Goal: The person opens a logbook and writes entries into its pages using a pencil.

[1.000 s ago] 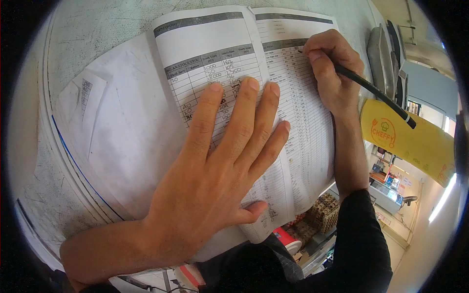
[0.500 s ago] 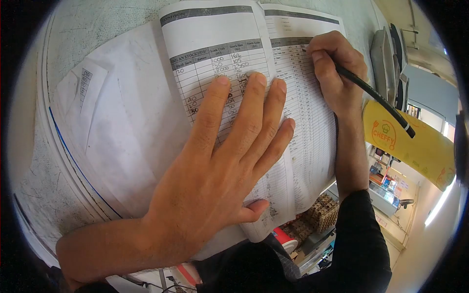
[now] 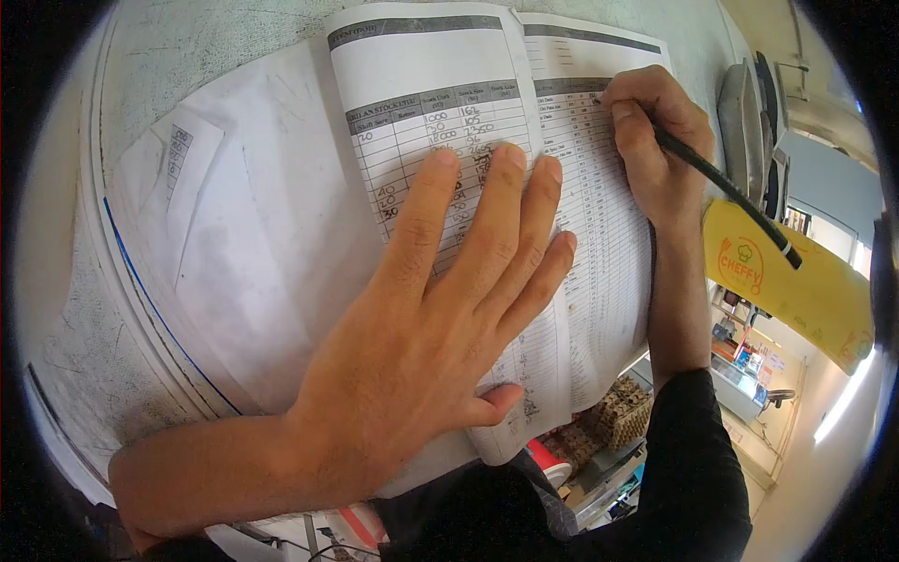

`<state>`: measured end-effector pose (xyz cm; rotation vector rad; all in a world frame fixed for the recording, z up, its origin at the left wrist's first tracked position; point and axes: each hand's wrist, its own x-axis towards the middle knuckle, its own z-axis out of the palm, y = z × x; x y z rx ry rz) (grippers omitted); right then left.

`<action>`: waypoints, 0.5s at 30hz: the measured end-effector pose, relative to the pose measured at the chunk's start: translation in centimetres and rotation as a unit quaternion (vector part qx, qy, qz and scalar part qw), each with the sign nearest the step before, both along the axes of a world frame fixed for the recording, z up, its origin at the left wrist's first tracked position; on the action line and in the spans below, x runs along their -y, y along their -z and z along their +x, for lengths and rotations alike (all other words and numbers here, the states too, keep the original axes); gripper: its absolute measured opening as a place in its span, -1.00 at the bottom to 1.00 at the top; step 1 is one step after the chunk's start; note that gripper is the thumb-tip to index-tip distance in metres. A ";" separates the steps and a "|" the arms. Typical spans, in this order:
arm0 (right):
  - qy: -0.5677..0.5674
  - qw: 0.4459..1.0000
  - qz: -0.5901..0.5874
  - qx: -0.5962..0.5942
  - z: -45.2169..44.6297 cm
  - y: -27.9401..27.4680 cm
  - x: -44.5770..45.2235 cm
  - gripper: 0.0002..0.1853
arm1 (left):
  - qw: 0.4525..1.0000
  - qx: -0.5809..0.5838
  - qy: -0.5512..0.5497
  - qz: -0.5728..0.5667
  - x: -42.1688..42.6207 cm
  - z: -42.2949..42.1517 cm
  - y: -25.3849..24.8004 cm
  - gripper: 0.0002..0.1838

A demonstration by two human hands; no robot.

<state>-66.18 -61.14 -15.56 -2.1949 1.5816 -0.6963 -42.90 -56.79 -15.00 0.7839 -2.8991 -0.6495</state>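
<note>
Left hand (image 3: 393,361): flat, fingers spread, gripping nothing – rests on folded page (image 3: 431,61), twelve o'clock.
Right hand (image 3: 663,155): pinched round black pencil (image 3: 732,195), two o'clock.
Printed sheet (image 3: 604,244): beneath right hand, one o'clock.
Pencil work: brace fold – short strokes, inside row.

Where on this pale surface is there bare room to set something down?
The speckled surface at upper left looks free, bordered below by white sheets, right by printed pages. Crowded: those pages, under the left hand and the right hand with its writing tool.
</note>
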 end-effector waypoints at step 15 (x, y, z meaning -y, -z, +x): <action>0.071 0.977 0.021 0.201 -0.6 -0.1 -1.1 -0.93 | 1.000 -0.005 0.002 -0.011 0.2 -0.4 -0.3 -0.03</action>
